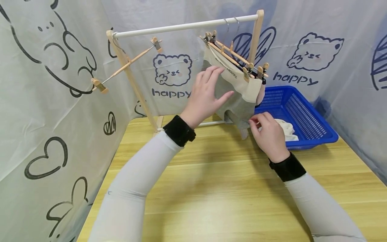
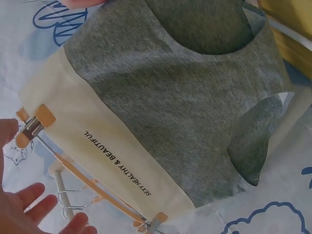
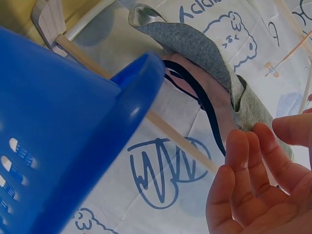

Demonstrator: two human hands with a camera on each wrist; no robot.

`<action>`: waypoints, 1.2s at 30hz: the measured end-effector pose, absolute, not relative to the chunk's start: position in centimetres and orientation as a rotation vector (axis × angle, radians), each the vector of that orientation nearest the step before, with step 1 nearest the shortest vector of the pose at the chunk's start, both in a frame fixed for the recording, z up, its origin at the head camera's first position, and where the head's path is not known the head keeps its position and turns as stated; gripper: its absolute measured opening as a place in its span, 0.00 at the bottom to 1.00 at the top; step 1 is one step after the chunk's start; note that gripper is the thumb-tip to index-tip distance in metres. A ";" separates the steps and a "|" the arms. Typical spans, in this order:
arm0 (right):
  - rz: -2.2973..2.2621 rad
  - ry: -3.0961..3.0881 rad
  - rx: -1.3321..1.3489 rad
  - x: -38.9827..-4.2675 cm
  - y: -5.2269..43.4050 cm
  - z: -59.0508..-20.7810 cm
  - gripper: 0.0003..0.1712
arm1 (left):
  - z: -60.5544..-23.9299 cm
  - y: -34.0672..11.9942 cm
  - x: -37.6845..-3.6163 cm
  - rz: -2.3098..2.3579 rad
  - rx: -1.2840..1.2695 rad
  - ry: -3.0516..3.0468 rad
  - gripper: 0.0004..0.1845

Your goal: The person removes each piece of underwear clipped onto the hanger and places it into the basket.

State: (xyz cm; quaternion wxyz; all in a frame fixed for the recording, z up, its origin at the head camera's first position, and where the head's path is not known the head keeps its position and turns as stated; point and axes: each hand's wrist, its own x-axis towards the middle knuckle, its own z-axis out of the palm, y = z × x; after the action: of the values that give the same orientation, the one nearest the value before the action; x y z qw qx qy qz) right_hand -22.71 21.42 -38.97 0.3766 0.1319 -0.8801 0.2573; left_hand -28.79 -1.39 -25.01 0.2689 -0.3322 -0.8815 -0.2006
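Note:
A grey tank top [image 1: 239, 109] with a printed cream band [image 2: 117, 156] hangs upside down from a wooden clip hanger [image 2: 80, 174] at the rack's right end. My left hand [image 1: 205, 95] is in front of it, fingers spread and thumb apart, holding nothing. Low on the top's right side, my right hand [image 1: 269, 136] pinches the grey cloth between thumb and fingertips. Behind the grey top, a pink garment [image 3: 217, 100] with dark blue straps [image 3: 197, 90] hangs mostly hidden, on a second clip hanger close behind the first.
The rack has a white rail [image 1: 187, 27] on wooden posts. A bare clip hanger [image 1: 128, 64] hangs at its left end. On the wooden table [image 1: 211, 191], a blue basket [image 1: 314, 117] with white cloth [image 1: 287, 129] inside stands right, close by my right hand. Printed curtains surround the table.

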 end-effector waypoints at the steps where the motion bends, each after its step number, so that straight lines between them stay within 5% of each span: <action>1: 0.657 -2.251 0.337 -22.7 21.4 -39.0 0.07 | -24.9 -1.3 -28.9 -0.529 -0.906 -2.379 0.39; 36: 0.659 -2.272 0.322 -22.7 21.7 -39.1 0.05 | -22.7 1.7 -30.9 -0.341 -1.101 -2.546 0.42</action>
State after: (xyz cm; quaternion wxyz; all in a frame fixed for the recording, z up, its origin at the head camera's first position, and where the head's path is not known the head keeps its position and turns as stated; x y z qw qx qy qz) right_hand -22.65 21.74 -39.13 0.3685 0.1252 -0.8847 0.2565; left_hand -30.92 1.68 -22.70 0.1725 -0.3880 -0.8974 -0.1201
